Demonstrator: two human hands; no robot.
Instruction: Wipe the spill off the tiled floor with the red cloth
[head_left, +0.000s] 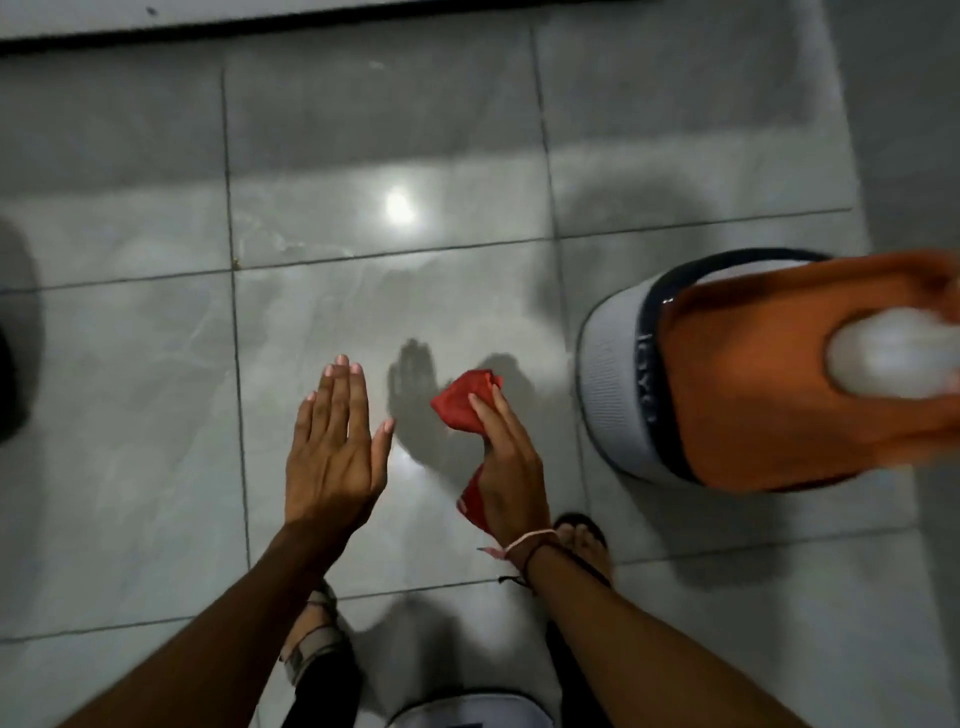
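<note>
The red cloth (465, 402) is bunched in my right hand (506, 467), held above the grey tiled floor (130, 467); part of it hangs below my palm. My left hand (332, 447) is flat and empty, fingers together and pointing away from me, to the left of the cloth. Both hands hover over the floor and cast shadows on it. A faint wet smear (280, 239) shows on the tile near a grout line further ahead. I cannot tell its full extent through the glare.
A white and dark round container with an orange cloth and a pale blurred object (753, 374) stands at the right. My sandalled feet (582, 535) are below my hands. A dark ledge (156, 36) runs along the far edge. A dark shape (10, 379) sits at the left edge.
</note>
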